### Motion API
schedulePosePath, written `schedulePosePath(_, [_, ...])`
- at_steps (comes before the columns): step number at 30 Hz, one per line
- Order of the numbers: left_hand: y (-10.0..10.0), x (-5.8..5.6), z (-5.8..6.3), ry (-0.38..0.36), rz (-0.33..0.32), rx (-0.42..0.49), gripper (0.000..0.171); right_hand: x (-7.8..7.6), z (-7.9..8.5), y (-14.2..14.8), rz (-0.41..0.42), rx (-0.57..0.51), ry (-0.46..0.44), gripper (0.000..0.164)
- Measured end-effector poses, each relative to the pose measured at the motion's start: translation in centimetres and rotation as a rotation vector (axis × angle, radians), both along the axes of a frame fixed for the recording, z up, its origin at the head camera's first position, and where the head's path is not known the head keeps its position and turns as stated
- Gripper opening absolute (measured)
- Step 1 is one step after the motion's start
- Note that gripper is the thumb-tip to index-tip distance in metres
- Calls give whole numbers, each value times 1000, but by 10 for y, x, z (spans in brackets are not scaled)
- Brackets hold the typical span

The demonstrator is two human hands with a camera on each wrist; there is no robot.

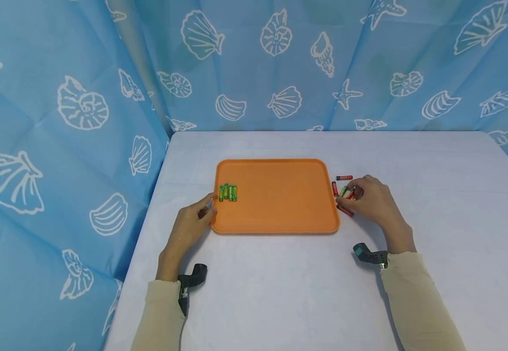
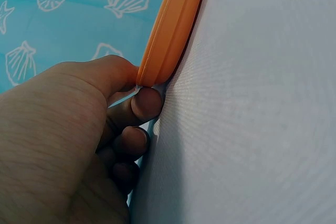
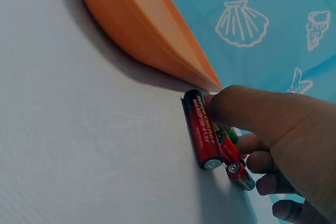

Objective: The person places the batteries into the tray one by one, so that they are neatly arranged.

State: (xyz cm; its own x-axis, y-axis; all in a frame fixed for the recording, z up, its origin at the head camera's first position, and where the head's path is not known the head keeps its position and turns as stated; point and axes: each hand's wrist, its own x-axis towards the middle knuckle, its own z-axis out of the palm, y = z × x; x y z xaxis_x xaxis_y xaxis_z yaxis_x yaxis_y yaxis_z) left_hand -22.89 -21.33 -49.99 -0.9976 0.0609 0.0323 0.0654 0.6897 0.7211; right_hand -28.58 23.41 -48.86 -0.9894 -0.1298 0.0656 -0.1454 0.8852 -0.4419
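Observation:
The orange tray (image 1: 280,195) lies on the table, and my left hand (image 1: 191,220) holds its left edge. In the left wrist view the thumb (image 2: 123,72) is on the rim and the curled index finger lies just under it. Several green batteries (image 1: 228,193) stand side by side inside the tray near that edge. Off the tray's right side, my right hand (image 1: 369,199) pinches a green battery (image 1: 343,191) between thumb and index finger. Red batteries (image 3: 202,129) lie around those fingertips on the table, some partly hidden by the hand.
A white cloth (image 1: 280,282) covers the table. A blue curtain with white shells (image 1: 254,63) hangs behind it and along the left side. One red battery (image 1: 344,178) lies farther back, beyond the right hand. Each wrist wears a black camera mount (image 1: 369,254).

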Motion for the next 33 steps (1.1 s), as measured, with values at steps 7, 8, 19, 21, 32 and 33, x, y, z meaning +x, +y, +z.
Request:
schedulePosePath(7, [-1,-1,-2,10,-2,-5,46,1,4,-4,56,-57,127,46])
schedulePosePath(8, [-1,-1,-2,12,-1,-2,46,1,4,-6,71,-72,144,45])
schedulePosePath(19, [1,-1,0,10,-2,17,45,1,-5,-43,261,-121,126,40])
schedulePosePath(21, [1,-2,0,17,-9,23,45,0,-7,-49,296,-117,135,38])
schedulePosePath(32, [-3,-2,-3,31,-21,30,45,3,-13,-77,319,-113,117,35])
schedulePosePath(33, [-3,-1,-4,31,-20,31,45,4,-13,-79,324,-119,111,35])
